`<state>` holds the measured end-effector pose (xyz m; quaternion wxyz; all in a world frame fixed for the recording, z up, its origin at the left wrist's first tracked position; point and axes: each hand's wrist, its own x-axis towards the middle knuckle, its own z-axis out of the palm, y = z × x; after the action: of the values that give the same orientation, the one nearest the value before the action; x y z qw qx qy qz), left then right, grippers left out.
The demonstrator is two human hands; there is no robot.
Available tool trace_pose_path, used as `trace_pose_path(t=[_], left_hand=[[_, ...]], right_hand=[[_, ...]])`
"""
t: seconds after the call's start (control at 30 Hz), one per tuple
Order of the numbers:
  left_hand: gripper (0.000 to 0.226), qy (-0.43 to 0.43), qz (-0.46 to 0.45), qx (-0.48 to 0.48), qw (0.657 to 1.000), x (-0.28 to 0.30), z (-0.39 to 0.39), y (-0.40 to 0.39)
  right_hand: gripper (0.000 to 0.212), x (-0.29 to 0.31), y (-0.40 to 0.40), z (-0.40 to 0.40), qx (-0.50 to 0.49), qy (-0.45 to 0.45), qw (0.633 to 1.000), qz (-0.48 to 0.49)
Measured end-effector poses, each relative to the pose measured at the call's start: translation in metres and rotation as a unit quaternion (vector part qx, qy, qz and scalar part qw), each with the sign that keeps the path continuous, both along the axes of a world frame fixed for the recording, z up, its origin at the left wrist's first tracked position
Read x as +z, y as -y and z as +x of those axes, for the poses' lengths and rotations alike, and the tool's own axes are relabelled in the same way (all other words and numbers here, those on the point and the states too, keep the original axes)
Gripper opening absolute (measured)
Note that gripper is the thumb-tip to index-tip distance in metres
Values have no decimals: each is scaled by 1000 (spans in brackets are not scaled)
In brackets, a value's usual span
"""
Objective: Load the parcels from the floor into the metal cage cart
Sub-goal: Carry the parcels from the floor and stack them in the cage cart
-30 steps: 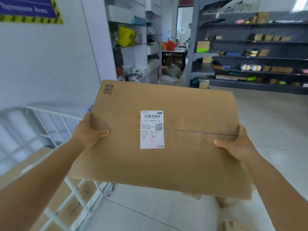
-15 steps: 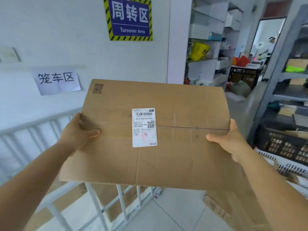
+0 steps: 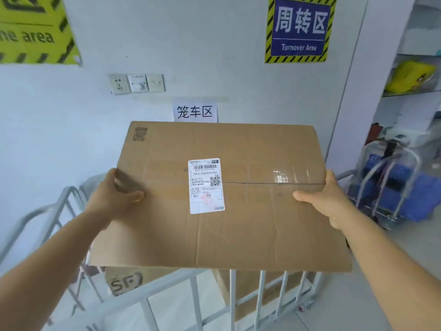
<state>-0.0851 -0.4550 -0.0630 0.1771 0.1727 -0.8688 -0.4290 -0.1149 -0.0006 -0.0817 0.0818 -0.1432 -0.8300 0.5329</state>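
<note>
The view has swung left since a moment ago, so the "Turnover Area" sign (image 3: 300,29) now sits upper right and the paper wall notice (image 3: 195,112) shows just above the parcel, with a yellow sign (image 3: 33,29) newly in view at upper left. The left hand (image 3: 112,199) grips the left edge of the large flat cardboard parcel (image 3: 250,223), thumb pressed on its top face; the right hand (image 3: 327,199) grips the opposite edge the same way. Both forearms reach forward, holding the parcel level and chest-high above the metal cage cart (image 3: 167,287), where brown boxes (image 3: 124,281) already lie. The shipping label (image 3: 206,185) faces up. A blue-loaded trolley (image 3: 391,185) stands right.
</note>
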Motion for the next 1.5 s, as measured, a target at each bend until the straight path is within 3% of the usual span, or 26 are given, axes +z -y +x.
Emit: trace_pose_path(t=[0.1, 0.23, 0.3, 0.47, 0.63, 1.0, 1.17, 1.37, 1.5], left_hand=[[62, 12, -4, 47, 999, -9, 5, 45], [51, 28, -1, 92, 995, -24, 4, 81], [56, 44, 7, 117, 992, -33, -1, 98], [80, 83, 21, 175, 981, -50, -24, 142], [78, 103, 31, 208, 972, -60, -48, 162], [78, 232, 69, 258, 935, -169, -54, 178], [84, 288, 91, 250, 920, -230, -58, 196], [81, 338, 118, 232, 904, -300, -65, 217], [68, 359, 141, 222, 896, -347, -67, 226]], right_hand=[[76, -1, 50, -28, 48, 2, 999, -4], [105, -12, 96, -74, 93, 28, 995, 20], [110, -17, 117, -101, 114, 42, 992, 22], [94, -21, 170, -172, 185, 68, 980, 33], [100, -50, 217, -233, 229, 113, 966, 42], [72, -157, 282, -286, 292, 243, 919, 102], [100, -209, 299, -289, 283, 303, 903, 112], [102, -274, 315, -288, 264, 373, 879, 135], [107, -322, 323, -285, 244, 416, 864, 146]])
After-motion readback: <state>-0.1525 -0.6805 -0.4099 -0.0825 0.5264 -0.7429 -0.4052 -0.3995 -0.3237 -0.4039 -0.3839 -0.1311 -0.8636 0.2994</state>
